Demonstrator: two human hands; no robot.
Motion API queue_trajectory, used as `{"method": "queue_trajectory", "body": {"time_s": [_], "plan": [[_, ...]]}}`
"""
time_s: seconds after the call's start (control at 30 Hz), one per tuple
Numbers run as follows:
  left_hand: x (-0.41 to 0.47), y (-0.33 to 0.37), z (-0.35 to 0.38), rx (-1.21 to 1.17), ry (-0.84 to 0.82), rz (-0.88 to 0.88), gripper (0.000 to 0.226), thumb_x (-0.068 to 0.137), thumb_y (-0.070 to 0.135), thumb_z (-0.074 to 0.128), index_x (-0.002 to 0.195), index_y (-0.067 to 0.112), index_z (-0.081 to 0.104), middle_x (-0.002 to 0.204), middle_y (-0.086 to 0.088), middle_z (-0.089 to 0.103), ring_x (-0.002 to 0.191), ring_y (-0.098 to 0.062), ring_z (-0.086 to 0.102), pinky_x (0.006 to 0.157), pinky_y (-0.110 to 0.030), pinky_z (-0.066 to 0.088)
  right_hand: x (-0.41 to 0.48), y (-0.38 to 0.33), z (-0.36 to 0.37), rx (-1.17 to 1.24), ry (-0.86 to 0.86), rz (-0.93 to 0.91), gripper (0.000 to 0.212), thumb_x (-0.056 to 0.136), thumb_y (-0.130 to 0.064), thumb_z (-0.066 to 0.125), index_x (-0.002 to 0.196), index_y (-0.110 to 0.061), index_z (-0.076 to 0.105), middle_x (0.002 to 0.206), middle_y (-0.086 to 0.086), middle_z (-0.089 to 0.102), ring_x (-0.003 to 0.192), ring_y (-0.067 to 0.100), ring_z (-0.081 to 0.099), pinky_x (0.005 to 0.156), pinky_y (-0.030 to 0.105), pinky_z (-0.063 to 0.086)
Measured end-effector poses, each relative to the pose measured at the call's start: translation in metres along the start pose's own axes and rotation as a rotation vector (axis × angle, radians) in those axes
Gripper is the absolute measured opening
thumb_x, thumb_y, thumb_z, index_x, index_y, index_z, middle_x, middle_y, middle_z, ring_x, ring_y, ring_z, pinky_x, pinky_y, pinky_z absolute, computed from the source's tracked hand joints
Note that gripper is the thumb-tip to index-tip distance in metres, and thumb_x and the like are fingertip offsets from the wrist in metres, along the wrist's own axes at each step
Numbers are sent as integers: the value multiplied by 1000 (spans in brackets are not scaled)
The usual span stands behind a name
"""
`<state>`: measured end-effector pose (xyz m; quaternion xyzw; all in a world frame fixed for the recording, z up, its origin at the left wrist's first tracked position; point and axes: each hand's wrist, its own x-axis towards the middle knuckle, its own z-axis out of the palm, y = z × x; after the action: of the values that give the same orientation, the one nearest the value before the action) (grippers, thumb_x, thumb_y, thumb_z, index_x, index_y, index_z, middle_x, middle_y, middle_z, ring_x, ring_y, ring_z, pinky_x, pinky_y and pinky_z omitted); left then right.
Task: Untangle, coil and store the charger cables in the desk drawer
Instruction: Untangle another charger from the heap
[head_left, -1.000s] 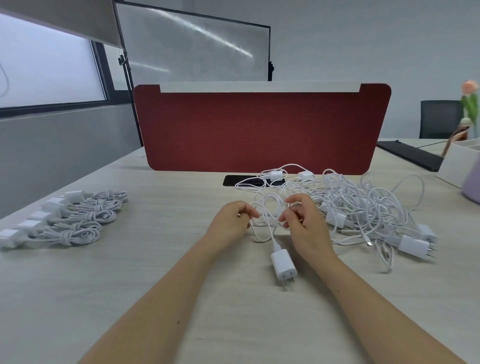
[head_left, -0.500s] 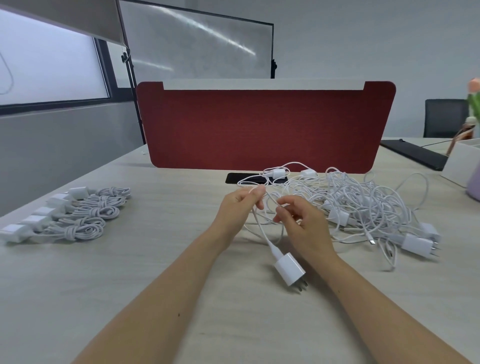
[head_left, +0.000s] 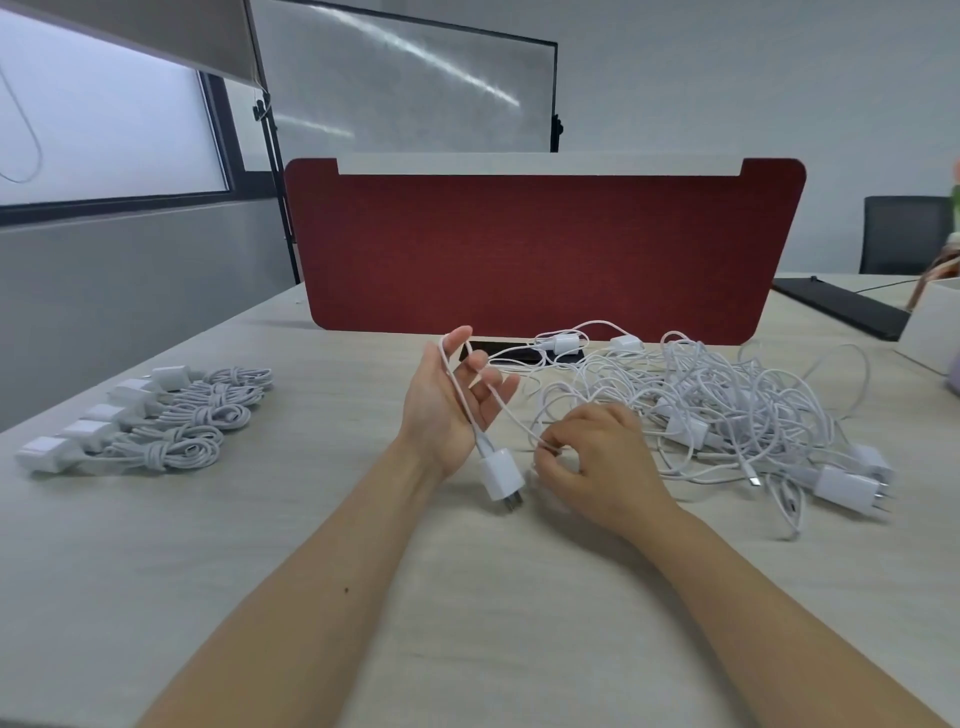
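Observation:
My left hand (head_left: 441, 410) is raised above the desk, palm toward me and fingers spread. A white charger cable (head_left: 503, 406) is looped over its upper fingers and runs down the palm. The cable's white plug (head_left: 498, 474) hangs just below that palm. To the right, my right hand (head_left: 597, 457) is low over the desk, and its curled fingers pinch the same cable. Behind it lies a tangled pile of white cables and plugs (head_left: 727, 410). No drawer is in view.
Several coiled chargers (head_left: 156, 421) lie in a row at the left of the desk. A red divider panel (head_left: 540, 249) stands across the back, with a black phone (head_left: 519, 354) at its foot. A white box (head_left: 930, 322) and a black keyboard (head_left: 841, 306) are at far right.
My left hand has lifted and opened, palm turned toward me, with the cable now draped over its fingers. My right hand has dropped lower, drawing the cable down. The plug has risen off the desk.

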<state>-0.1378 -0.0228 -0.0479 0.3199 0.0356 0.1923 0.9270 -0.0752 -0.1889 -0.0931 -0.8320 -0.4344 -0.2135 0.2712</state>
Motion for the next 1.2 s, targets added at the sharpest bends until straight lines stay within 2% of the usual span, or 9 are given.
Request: {"method": "queue_trajectory", "body": {"time_s": [0.2, 0.33, 0.47, 0.63, 0.73, 0.83, 1.0, 1.07, 1.2], "plan": [[12, 4, -11, 69, 105, -169, 42, 106, 46, 28, 76, 19, 39, 55, 6, 29, 35, -5, 22, 30, -15, 19, -2, 4, 2, -39, 73, -2, 21, 76, -46, 51, 70, -30, 61, 80, -19, 59, 92, 6, 52, 114, 36, 14], [16, 3, -17, 116, 162, -253, 39, 106, 38, 33, 71, 22, 42, 44, 9, 25, 32, -6, 28, 32, -12, 26, 0, 2, -1, 132, 149, 35, 15, 78, -37, 62, 71, -24, 65, 80, -18, 65, 88, -1, 56, 118, 36, 15], [14, 1, -19, 258, 167, -302, 26, 102, 36, 48, 81, 19, 52, 44, 8, 33, 38, -6, 41, 39, -13, 41, 1, -1, -8, 460, 158, 115, 10, 77, -13, 75, 73, -21, 70, 81, -13, 70, 88, 5, 63, 91, 28, 46], [19, 2, -23, 298, 184, -325, 25, 103, 32, 42, 88, 17, 54, 42, 9, 28, 30, -3, 27, 34, -10, 22, 3, -7, -12, 700, 97, 252, 15, 76, -1, 78, 73, -15, 72, 83, -4, 74, 84, 10, 67, 78, 18, 49], [21, 3, -22, 288, 196, -307, 50, 103, 53, 28, 78, 15, 48, 45, 6, 26, 28, -4, 20, 33, -10, 14, 5, -9, -12, 765, 53, 288, 10, 79, -4, 78, 75, -9, 71, 82, 5, 74, 82, 18, 67, 76, 25, 51], [23, 3, -21, 372, 217, -260, 62, 98, 67, 19, 79, 14, 45, 51, 5, 25, 30, -4, 18, 32, -9, 14, 7, -9, -13, 682, 17, 257, 12, 89, -14, 68, 77, -15, 69, 81, -1, 72, 83, 11, 64, 85, 31, 46], [22, -1, -19, 625, 200, -204, 52, 104, 56, 22, 85, 14, 48, 60, 4, 32, 33, -4, 20, 32, -12, 16, 22, -11, -18, 185, 42, 61, 27, 95, -38, 40, 87, -30, 64, 76, -17, 69, 83, 0, 63, 118, 30, 5], [20, -2, -20, 746, 171, -207, 53, 103, 57, 25, 84, 14, 50, 63, 3, 37, 36, -4, 23, 34, -12, 17, 33, -15, -18, 117, 40, -51, 28, 98, -36, 42, 92, -27, 68, 71, -15, 68, 71, 3, 62, 116, 33, 21], [16, -2, -21, 896, 94, -290, 64, 99, 65, 24, 78, 14, 55, 61, 2, 50, 38, -7, 34, 35, -16, 23, 57, -24, -8, 268, -18, 24, 14, 97, -29, 58, 93, -30, 72, 63, -8, 68, 60, 8, 64, 71, 34, 53]]}}
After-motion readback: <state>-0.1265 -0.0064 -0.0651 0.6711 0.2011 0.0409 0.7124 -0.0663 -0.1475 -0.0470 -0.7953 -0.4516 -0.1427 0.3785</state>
